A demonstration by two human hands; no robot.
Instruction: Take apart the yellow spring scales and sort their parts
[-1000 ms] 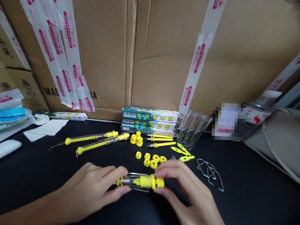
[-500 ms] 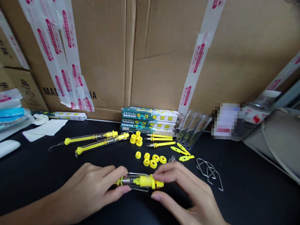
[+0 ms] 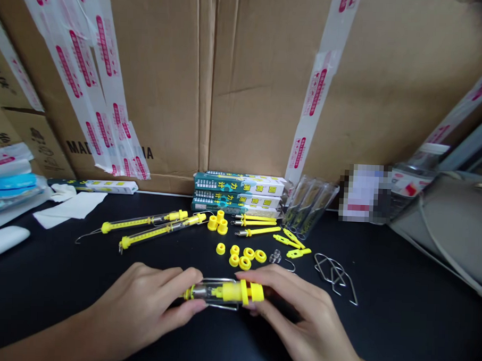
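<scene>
A clear tubular spring scale (image 3: 212, 292) with yellow end parts lies level between my hands, above the black tabletop. My left hand (image 3: 156, 299) is closed around the tube's left part, thumb below and fingers above, hiding that end. My right hand (image 3: 295, 310) pinches the yellow end cap (image 3: 256, 292), index finger on top and thumb underneath. A bent metal wire (image 3: 221, 307) runs alongside the tube on both sides. Inside the tube a small spring and a silvery cylinder show.
Two finished-looking spring scales (image 3: 164, 233) lie left. Behind my hands are yellow rings (image 3: 244, 263), yellow caps (image 3: 222, 226), yellow rods (image 3: 262, 231), small springs (image 3: 275, 256) and wire hooks (image 3: 336, 280). Printed boxes (image 3: 238, 184) and clear tubes (image 3: 309, 210) stand at the back; a bag (image 3: 446, 227) lies right.
My right fingers have shifted around the yellow end cap, and more of the cap shows at the tube's right end. My left hand keeps its hold. The view has shifted slightly.
</scene>
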